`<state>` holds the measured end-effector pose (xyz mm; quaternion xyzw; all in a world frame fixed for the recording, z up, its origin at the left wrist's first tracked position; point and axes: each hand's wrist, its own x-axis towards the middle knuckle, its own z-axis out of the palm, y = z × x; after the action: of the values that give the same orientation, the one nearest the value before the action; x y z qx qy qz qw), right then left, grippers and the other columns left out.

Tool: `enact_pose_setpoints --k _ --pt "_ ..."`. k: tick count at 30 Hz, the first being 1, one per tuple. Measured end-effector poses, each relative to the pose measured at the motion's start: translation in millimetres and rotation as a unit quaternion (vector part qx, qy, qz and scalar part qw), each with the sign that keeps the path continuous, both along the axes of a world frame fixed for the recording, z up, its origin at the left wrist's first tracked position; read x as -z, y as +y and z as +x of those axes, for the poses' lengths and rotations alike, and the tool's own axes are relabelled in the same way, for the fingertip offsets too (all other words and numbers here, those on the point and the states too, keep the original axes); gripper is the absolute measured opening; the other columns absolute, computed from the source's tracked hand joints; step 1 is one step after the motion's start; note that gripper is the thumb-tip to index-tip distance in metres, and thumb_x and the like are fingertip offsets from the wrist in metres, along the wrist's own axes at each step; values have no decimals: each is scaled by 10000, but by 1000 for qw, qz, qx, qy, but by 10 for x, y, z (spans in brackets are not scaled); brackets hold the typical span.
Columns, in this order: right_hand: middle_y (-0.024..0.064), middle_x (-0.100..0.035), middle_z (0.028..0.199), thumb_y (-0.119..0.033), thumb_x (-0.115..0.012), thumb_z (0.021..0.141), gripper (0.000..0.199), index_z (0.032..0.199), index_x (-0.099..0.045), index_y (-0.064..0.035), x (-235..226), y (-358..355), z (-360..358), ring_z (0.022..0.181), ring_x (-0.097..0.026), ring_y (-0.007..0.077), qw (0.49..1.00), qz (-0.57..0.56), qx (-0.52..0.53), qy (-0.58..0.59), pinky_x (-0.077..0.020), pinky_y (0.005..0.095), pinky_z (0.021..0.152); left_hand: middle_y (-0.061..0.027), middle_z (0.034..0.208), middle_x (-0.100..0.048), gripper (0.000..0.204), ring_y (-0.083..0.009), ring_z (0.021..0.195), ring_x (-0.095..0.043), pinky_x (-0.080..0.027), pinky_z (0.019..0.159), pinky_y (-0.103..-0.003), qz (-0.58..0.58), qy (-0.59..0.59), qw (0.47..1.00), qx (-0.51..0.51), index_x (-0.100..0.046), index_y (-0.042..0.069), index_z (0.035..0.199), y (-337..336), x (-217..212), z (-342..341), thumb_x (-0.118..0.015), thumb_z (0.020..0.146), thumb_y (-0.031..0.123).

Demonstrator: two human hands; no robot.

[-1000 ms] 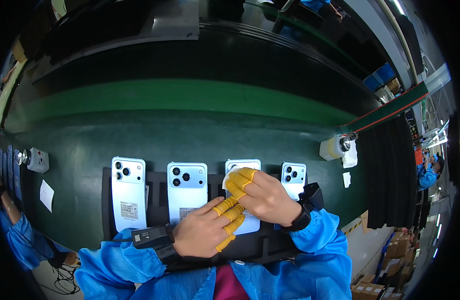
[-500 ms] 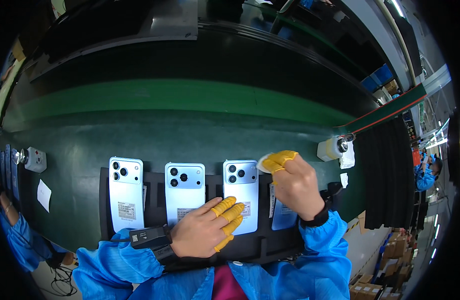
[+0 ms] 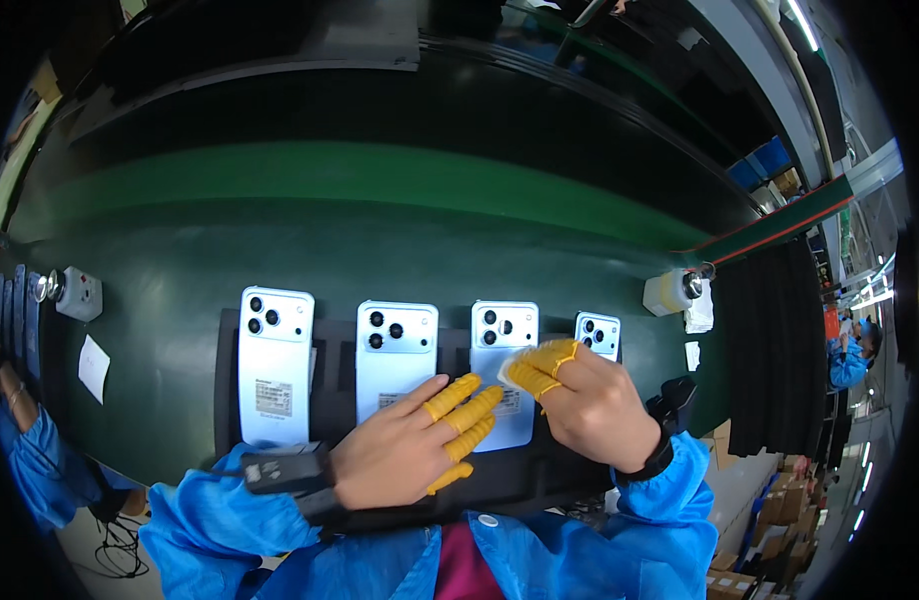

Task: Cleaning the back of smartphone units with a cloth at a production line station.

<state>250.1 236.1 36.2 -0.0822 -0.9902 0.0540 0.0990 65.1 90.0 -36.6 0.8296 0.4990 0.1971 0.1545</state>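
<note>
- Four pale-blue phones lie backs up in a row along a black mat on the green tabletop; their camera ends point to the far side, an arrangement that presumably keeps every back within easy reach.
- The third phone from the left lies between and beneath the two hands, its camera block uncovered at the far end; the left hand is at its near left, the right hand at its right.
- The left hand is extended palm down, its yellow-covered fingers spread and closed on nothing; the fingertips overlap the third phone's left edge, probably to steady it, and the hand also hides the near end of the second phone.
- The right hand pinches a small white pad against the third phone's back, just nearer than the cameras; the bunched grip probably lets the fingertips press it flat.
- The first phone lies well left of both hands; the fourth phone lies just beyond the right hand, partly hidden by it.
- A pump-topped bottle stands at the far right beside white tissues, perhaps for convenient reach.
</note>
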Motion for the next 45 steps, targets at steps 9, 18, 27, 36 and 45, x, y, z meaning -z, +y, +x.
enact_pose_setpoints --k 9,18,27,36,45 --pt "98 -625 876 -46 -673 678 212 886 -693 -9 469 11 -1071 827 -618 244 983 27 -149 101 -552 327 767 -139 1370 -523 543 -307 1358 -404 -238 1168 -465 -53 52 985 -155 -578 45 1298 -729 57 -213 -641 875 378" --pt "74 -595 806 -99 -667 650 140 759 -698 -17 433 -85 -820 837 -587 227 991 47 -117 38 -544 314 753 -113 1331 -559 484 -285 1342 -431 -268 1162 -458 -52 -5 981 -187 -629 76 1250 -737 86 -211 -676 857 355" --pt "96 -625 839 -75 -677 607 209 802 -697 -4 453 -191 -1060 827 -624 245 982 34 -176 64 -556 325 730 -125 1295 -588 447 -276 1297 -486 -291 1148 -434 -56 -32 981 -184 -644 42 1220 -734 76 -224 -627 890 343" --pt "71 -566 782 -94 -653 606 142 729 -666 -26 356 -44 -665 782 -587 238 993 56 -104 20 -544 323 698 -152 1373 -533 516 -307 1315 -463 -280 1152 -460 -72 -37 982 -172 -626 19 1247 -743 39 -257 -623 749 153" --pt "96 -537 810 -66 -662 665 121 767 -639 -6 546 -122 -668 775 -579 249 996 57 -12 63 -527 324 632 -146 1388 -524 593 -314 1341 -435 -264 1164 -474 -78 -48 979 -183 -615 54 1280 -731 44 -209 -625 690 109"
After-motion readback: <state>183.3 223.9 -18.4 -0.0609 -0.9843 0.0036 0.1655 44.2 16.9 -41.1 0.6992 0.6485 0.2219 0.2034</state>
